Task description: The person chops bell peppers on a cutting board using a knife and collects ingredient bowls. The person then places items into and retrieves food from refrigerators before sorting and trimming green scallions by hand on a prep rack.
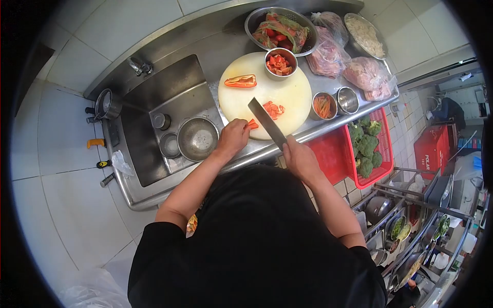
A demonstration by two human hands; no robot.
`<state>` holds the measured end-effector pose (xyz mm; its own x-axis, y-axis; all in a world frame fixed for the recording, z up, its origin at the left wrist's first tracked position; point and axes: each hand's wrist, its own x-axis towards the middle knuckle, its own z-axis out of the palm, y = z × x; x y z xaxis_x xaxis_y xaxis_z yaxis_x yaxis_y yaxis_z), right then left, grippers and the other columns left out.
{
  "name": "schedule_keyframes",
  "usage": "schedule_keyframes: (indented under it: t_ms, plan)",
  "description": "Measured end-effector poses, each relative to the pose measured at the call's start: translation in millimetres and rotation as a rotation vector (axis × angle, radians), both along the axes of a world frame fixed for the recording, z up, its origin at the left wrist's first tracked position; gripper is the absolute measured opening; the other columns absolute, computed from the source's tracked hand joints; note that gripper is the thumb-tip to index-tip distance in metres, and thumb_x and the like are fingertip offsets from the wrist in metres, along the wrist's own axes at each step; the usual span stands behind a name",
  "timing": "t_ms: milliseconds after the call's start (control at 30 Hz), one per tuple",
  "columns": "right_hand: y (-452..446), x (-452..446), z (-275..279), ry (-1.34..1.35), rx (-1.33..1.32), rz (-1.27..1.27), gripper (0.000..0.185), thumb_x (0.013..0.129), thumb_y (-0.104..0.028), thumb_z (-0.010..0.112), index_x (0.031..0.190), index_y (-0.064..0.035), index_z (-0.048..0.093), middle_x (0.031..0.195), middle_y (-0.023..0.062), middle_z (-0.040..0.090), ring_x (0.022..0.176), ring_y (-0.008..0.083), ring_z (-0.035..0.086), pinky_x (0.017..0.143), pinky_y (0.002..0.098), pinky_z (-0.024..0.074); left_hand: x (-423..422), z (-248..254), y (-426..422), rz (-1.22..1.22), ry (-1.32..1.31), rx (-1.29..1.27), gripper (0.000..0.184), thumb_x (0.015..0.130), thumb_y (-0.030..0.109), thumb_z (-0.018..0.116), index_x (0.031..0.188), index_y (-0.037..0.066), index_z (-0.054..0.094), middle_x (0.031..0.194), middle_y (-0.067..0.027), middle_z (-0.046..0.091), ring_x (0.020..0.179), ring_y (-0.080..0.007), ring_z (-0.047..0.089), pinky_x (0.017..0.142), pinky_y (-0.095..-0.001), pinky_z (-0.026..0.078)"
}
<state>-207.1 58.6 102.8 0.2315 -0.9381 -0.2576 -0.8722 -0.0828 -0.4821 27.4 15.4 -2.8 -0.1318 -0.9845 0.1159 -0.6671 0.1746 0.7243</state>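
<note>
My right hand (300, 158) grips the handle of a cleaver (267, 122), whose blade slants over the round white cutting board (292, 110). At the board's lower left edge, my left hand (234, 135) is closed on red pepper strips (252, 124) that stick out from its fingertips. Cut red pepper pieces (273, 109) lie just beyond the blade. Farther up the board sits a halved red pepper (240, 81), cut side up. A steel cup (280, 73) filled with chopped red pepper stands at the board's upper right.
Left is a sink (149, 102) holding a metal bowl (197, 138) and small cups. A colander (281, 30) of bagged peppers and bags of meat (326, 54) line the back. Shredded vegetables fill a cup (324, 106). Below the counter's edge, broccoli (366, 146) fills a red basket.
</note>
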Motion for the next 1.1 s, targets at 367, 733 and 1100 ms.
schedule_keyframes:
  t_ms: [367, 733, 1100]
  plan:
    - [6.5, -6.7, -30.9, 0.025, 0.034, 0.107, 0.018, 0.100, -0.018, 0.049, 0.103, -0.0002, 0.048, 0.079, 0.0264, 0.065, 0.080, 0.0463, 0.065, 0.071, 0.0583, 0.0488, -0.5, -6.1, 1.5, -0.044, -0.002, -0.037, 0.013, 0.086, 0.012, 0.064, 0.091, 0.001, 0.068, 0.090, -0.0170, 0.067, 0.088, -0.0363, 0.065, 0.079, -0.0462, 0.053]
    - [14.0, -42.1, -48.2, -0.345, -0.037, -0.276, 0.025, 0.099, -0.024, 0.054, 0.105, 0.0000, 0.058, 0.084, 0.0266, 0.066, 0.083, 0.0458, 0.065, 0.071, 0.0508, 0.0493, -4.9, -16.1, -16.6, 0.051, -0.044, -0.050, 0.032, 0.084, 0.014, 0.064, 0.114, 0.002, 0.065, 0.114, -0.0203, 0.065, 0.111, -0.0382, 0.059, 0.101, -0.0492, 0.045]
    - [0.2, -42.4, -88.3, -0.747, 0.429, -0.514, 0.019, 0.102, -0.020, 0.052, 0.110, -0.0037, 0.057, 0.063, 0.0011, 0.050, 0.044, 0.0119, 0.049, 0.040, 0.0291, 0.0412, -91.0, -25.1, -62.3, -0.191, -0.030, -0.003, 0.073, 0.092, 0.039, 0.067, 0.151, 0.010, 0.037, 0.157, -0.0284, 0.027, 0.143, -0.0440, 0.030, 0.120, -0.0497, 0.025]
